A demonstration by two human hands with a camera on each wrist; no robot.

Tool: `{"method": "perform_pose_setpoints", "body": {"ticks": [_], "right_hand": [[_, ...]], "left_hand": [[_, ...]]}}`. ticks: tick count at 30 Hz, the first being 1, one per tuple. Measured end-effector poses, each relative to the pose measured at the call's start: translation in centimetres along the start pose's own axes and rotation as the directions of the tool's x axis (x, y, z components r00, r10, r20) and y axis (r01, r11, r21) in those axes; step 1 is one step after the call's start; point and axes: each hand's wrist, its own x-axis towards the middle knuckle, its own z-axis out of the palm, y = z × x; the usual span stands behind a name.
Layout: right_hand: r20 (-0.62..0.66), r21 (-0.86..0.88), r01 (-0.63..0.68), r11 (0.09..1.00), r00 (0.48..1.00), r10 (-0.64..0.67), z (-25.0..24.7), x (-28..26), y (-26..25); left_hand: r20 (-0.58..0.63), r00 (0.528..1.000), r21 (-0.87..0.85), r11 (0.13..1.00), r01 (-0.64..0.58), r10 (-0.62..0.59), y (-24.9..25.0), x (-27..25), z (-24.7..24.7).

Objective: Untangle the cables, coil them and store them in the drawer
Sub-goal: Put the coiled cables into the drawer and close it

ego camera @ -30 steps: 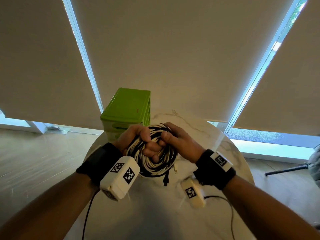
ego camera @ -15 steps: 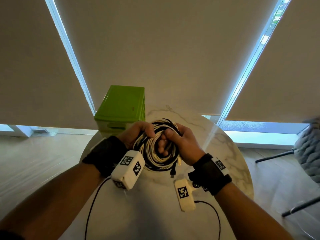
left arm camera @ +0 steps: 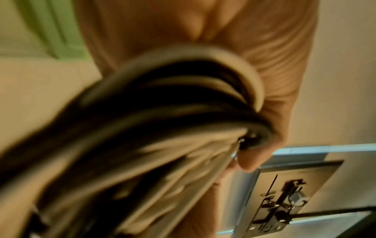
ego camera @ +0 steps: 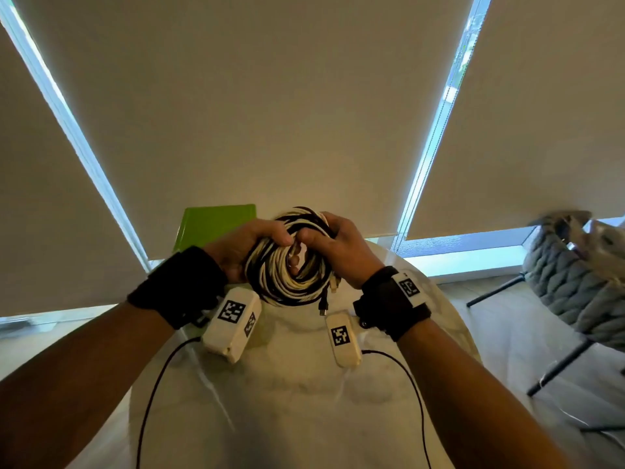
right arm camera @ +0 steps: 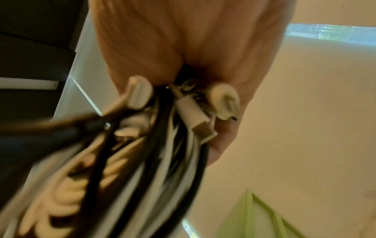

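A round coil of black and white cables hangs in the air above the table, held between both hands. My left hand grips the coil's left side, fingers curled round the strands. My right hand grips the right side, thumb pressed into the ring's middle. Loose plug ends stick out under the right palm, and a black plug dangles below the coil. The green drawer unit stands just behind the left hand, mostly hidden by it; its drawers cannot be seen.
The round white marble table lies below the hands. A grey knitted chair on black legs stands at the right. Closed beige window blinds fill the background.
Both hands have lifted the coil higher and closer to the drawer unit. The view has tilted, bringing the chair into view at the right.
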Motion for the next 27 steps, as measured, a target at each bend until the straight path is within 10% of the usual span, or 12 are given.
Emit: {"method": "perform_pose_setpoints", "body": {"ticks": [9, 14, 23, 27], "right_hand": [[-0.025, -0.371, -0.038, 0.928, 0.999, 0.031, -1.1, 1.7, 0.7], [-0.028, -0.303, -0.107, 0.947, 0.994, 0.103, -0.6, 1.7, 2.1], [0.123, -0.017, -0.329, 0.944, 0.936, 0.329, 0.9, -1.4, 6.8], [-0.019, 0.013, -0.313, 0.95, 0.95, 0.313, 2.9, -2.7, 8.9]], "left_hand": [[-0.191, 0.957, 0.433, 0.894, -0.118, 0.219, -1.3, 1.3, -1.1], [-0.295, 0.9, 0.527, 0.84, -0.128, 0.322, -2.4, 2.3, -2.0], [-0.371, 0.924, 0.418, 0.905, 0.081, 0.088, -6.2, 1.4, -3.0], [-0.417, 0.906, 0.456, 0.878, 0.145, 0.067, -7.6, 0.4, -2.5]]}}
